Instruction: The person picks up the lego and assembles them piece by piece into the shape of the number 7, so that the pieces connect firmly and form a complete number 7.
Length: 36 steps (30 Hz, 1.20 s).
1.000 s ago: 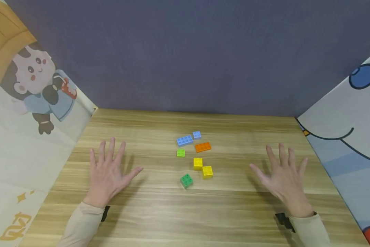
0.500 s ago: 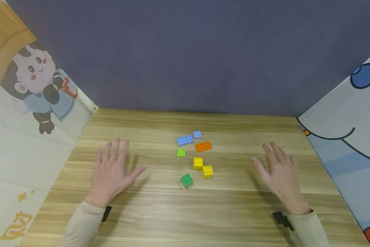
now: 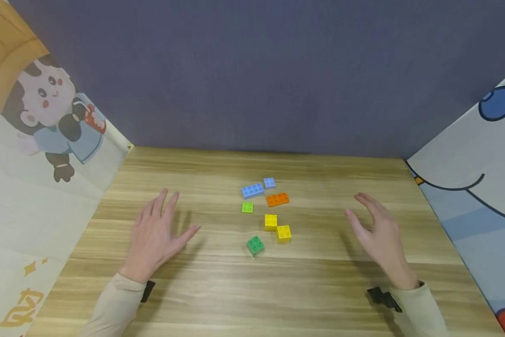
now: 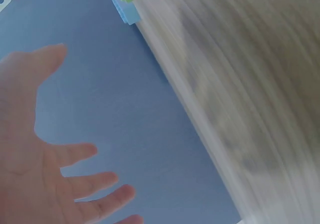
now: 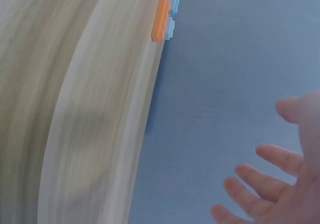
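Observation:
In the head view my left hand hovers over the left of the table, fingers spread and holding nothing. My right hand is over the right side, its fingers loosely bent and also without anything in them. Between the two lie toy building bricks: a long blue brick, a small blue brick, an orange brick, a light green brick, two yellow bricks touching or nearly so at a corner, and a dark green brick nearest the front. Neither hand touches any brick.
The wood-grain table ends at a dark blue panel at the back. A white printed panel with a cartoon figure borders the left side. Another printed panel stands along the right.
The left hand has shifted slightly to the right, its fingers closer together. The right hand has turned, and its spread fingers have drawn together and bent. The bricks lie as before.

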{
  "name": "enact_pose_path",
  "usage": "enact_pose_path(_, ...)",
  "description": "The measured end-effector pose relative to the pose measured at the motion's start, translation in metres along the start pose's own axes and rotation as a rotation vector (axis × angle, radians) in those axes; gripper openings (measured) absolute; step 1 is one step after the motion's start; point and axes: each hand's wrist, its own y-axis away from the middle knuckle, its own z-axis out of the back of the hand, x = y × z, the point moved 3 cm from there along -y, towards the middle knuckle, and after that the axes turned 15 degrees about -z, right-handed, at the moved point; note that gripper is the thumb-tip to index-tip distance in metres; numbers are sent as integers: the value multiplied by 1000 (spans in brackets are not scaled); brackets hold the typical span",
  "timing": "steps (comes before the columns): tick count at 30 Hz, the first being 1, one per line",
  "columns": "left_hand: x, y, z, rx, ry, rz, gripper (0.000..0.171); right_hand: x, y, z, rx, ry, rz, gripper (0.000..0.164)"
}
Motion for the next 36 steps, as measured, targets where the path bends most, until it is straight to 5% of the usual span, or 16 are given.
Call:
enact_pose_path(16, -12, -3, -2, -109, 142, 18, 71, 13, 3, -13, -2, -114, 42, 49)
enact_pose_path(36, -32, -4, -9, 2, 207, -36, 69, 23, 14, -33, 102, -169, 92, 44)
